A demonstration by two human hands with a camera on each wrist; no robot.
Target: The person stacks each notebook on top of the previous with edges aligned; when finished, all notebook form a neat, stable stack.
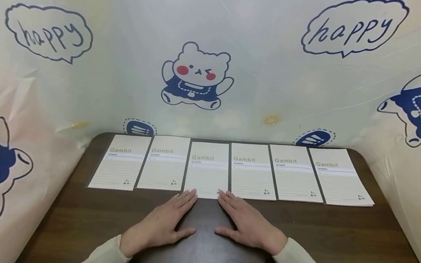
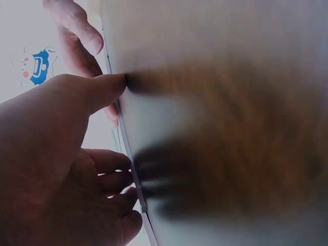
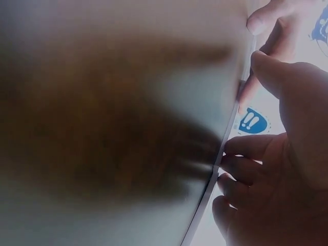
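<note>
My left hand [image 1: 163, 221] rests palm down on the dark wooden table, fingers stretched forward and thumb pointing inward. Its fingertips reach the lower left corner of a white "Gambit" notebook [image 1: 207, 174]. Mirroring it, my right hand [image 1: 248, 222] lies with straight fingers, its fingertips at that notebook's lower right corner. Neither hand holds anything. In the left wrist view the left hand [image 2: 66, 133] shows its thumb and fingertips against the glossy tabletop [image 2: 246, 31]. The right wrist view shows the right hand [image 3: 277, 169] touching the same surface.
Several matching notebooks stand in a row along the table's back edge, from the leftmost notebook [image 1: 120, 172] to the rightmost notebook [image 1: 342, 186]. Behind them and at both sides hangs a pale curtain [image 1: 258, 75] printed with bears. Brown tabletop [image 1: 360, 247] extends toward me.
</note>
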